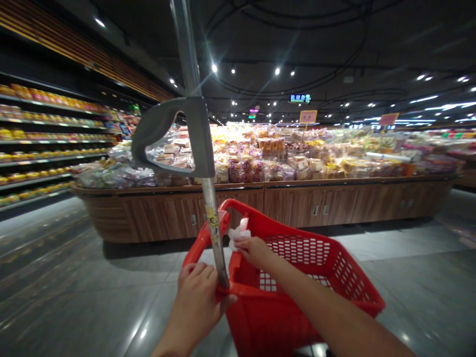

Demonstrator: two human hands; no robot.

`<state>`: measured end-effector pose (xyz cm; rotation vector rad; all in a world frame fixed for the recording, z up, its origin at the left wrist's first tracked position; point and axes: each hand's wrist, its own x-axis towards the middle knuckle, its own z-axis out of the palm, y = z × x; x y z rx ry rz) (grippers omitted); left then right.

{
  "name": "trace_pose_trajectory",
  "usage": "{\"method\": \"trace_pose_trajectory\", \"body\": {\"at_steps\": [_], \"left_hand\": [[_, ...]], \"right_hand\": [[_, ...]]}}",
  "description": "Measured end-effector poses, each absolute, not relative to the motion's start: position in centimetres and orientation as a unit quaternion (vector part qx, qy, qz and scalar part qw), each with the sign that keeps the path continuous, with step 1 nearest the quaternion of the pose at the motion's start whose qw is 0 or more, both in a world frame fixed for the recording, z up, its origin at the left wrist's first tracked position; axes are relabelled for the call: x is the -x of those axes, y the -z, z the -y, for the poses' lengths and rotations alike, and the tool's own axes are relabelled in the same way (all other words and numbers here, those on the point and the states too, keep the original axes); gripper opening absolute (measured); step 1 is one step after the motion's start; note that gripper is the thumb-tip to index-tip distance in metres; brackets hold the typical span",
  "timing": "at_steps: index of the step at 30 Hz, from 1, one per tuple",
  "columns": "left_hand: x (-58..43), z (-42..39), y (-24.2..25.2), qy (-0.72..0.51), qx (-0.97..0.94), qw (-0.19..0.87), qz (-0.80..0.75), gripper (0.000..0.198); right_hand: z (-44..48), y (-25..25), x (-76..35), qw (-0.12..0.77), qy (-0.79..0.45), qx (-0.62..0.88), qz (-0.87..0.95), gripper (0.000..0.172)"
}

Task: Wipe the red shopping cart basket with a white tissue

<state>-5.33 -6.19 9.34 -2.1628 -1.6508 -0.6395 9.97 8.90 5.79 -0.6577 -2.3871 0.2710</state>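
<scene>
A red plastic shopping basket (293, 263) with a mesh-patterned wall sits in front of me, and a scuffed metal pole (210, 213) rises from its near rim to a grey plastic handle (174, 136). My left hand (195, 302) is closed around the basket's red rim at the foot of the pole. My right hand (255, 250) reaches over the basket, its fingers pinching a crumpled white piece of tissue or plastic (238, 233). The basket's bottom is cut off by the frame's lower edge.
Ahead stands a long wood-panelled display island (264, 208) heaped with bagged baked goods. Shelves of yellow-packaged goods (44, 144) line the left. Price signs stand above the island. A polished grey tile floor (111, 292) lies around the basket.
</scene>
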Motion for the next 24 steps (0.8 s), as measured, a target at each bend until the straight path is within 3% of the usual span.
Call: {"method": "trace_pose_trajectory", "body": {"at_steps": [9,14,20,24], "left_hand": [[5.0,6.2,-10.0,0.204,0.762,0.163,0.592,0.021],[4.7,6.4,-10.2,0.201,0.758,0.182,0.593,0.02],[4.9,6.5,-9.8,0.198,0.763,0.195,0.583,0.018],[4.8,6.5,-9.7,0.203,0.76,0.197,0.585,0.018]], "right_hand": [[-5.0,-5.7,-11.1,0.327,-0.176,0.201,0.906,0.023],[-5.3,-5.4,-10.8,0.373,-0.139,0.277,0.874,0.029],[-4.0,-5.3,-11.0,0.346,-0.153,0.233,0.896,0.025],[-5.8,-5.3,-11.3,0.359,-0.12,0.293,0.878,0.026]]}}
